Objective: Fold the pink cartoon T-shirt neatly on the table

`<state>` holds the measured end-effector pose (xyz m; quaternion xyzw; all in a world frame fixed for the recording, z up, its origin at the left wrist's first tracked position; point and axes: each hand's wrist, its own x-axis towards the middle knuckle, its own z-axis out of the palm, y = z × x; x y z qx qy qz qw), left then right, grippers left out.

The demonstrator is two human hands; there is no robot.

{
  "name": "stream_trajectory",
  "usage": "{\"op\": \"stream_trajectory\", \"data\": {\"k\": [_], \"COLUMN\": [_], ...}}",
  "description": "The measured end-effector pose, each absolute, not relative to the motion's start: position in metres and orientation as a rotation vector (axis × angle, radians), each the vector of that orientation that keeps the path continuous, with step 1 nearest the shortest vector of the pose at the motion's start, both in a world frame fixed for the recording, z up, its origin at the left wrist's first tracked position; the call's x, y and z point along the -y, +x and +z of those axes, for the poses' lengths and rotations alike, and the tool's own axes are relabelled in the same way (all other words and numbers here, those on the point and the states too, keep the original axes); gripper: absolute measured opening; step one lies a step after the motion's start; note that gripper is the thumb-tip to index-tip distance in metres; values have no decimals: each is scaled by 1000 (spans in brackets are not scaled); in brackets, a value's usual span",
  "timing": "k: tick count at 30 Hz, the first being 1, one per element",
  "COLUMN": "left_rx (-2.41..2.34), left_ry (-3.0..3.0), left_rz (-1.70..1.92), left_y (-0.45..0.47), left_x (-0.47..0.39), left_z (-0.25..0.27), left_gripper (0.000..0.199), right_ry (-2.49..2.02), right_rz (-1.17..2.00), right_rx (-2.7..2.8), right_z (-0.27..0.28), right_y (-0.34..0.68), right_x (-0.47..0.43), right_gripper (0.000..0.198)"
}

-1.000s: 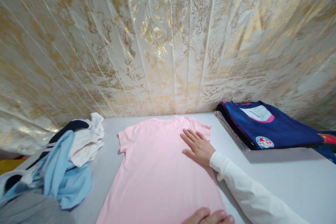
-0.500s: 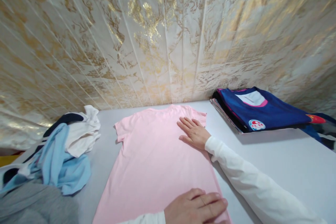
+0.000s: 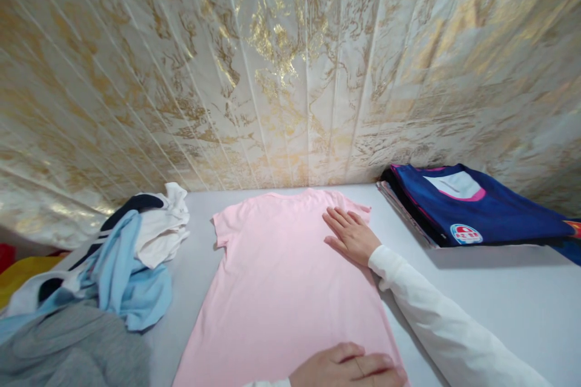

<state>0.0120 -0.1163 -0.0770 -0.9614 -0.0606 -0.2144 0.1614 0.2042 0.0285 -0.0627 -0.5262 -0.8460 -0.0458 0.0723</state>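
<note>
A pink T-shirt (image 3: 290,278) lies spread face-down or face-up, I cannot tell which, with its neckline toward the curtain. My right hand (image 3: 351,236) rests palm down on its upper right part, below the right sleeve, fingers stretched out and a little apart. Lower down, my left hand (image 3: 347,367) lies across the shirt near its right side edge. Its fingers are extended over the fabric, and the bottom of the picture cuts off part of the hand. Neither hand grips the cloth. The shirt's hem is out of view.
On the left is a loose heap with a light blue garment (image 3: 147,296), a white one (image 3: 158,230) and a grey one (image 3: 77,351). A folded stack topped by a navy shirt (image 3: 508,211) sits at right on the white table (image 3: 508,302). Behind hangs a gold-patterned curtain (image 3: 290,103).
The view has turned slightly left, so everything appears shifted to the right and a little lower. Both hands stay at nearly the same places on the pink T-shirt.
</note>
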Motion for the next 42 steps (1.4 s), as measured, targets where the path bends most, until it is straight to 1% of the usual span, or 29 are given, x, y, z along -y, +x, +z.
{"op": "stream_trajectory", "data": {"k": [2, 3, 4, 6, 9, 11, 14, 22, 25, 27, 29, 31, 32, 35, 37, 39, 42], "left_rx": [209, 270, 351, 587, 868, 967, 997, 1040, 1049, 1113, 1227, 1311, 1345, 1570, 1735, 1781, 1657], "left_ry": [-2867, -2952, -3043, -3140, -3154, -3135, -3134, -3206, -3269, -3314, -3365, -3452, -3486, -3347, -3139, -3009, -2992], "left_rz": [-487, -405, -307, -244, -220, -211, -197, -180, -247, -369, -441, -308, -157, 342, 534, 554, 341], "left_y": [-3, -12, -24, -49, -84, -102, -115, -118, -123, -130, -142, -155, -162, -178, -183, -183, -178], "left_x": [109, 105, 101, 97, 99, 105, 116, 119, 119, 123, 131, 144, 152, 176, 190, 203, 221], "left_z": [-57, -47, -38, -25, -24, -30, -38, -39, -34, -27, -15, 0, 7, 28, 36, 37, 21], "left_gripper": [34, 38, 42, 44, 45, 48, 53, 54, 54, 48, 30, 10, 8, 22, 28, 27, 15], "right_ry": [-1547, -1522, -1487, -1390, -1194, -1048, -987, -1037, -959, -905, -891, -897, -896, -908, -920, -924, -942], "right_rz": [-116, -94, -62, 40, 262, 403, 473, 277, 242, 226, 209, 195, 188, 160, 146, 152, 201], "right_rx": [2530, 2523, 2522, 2543, 2636, 2697, 2718, 2717, 2775, 2827, 2842, 2834, 2833, 2839, 2840, 2837, 2824], "right_z": [-57, -54, -50, -42, -35, -36, -40, -44, -45, -46, -47, -49, -49, -51, -53, -53, -55], "right_y": [203, 202, 199, 191, 174, 165, 159, 169, 174, 176, 178, 179, 180, 181, 181, 181, 181], "right_x": [-22, -16, -6, 21, 75, 109, 140, 155, 154, 152, 149, 148, 148, 149, 150, 150, 150], "right_gripper": [61, 61, 60, 60, 63, 70, 73, 74, 77, 78, 79, 78, 78, 78, 78, 79, 78]}}
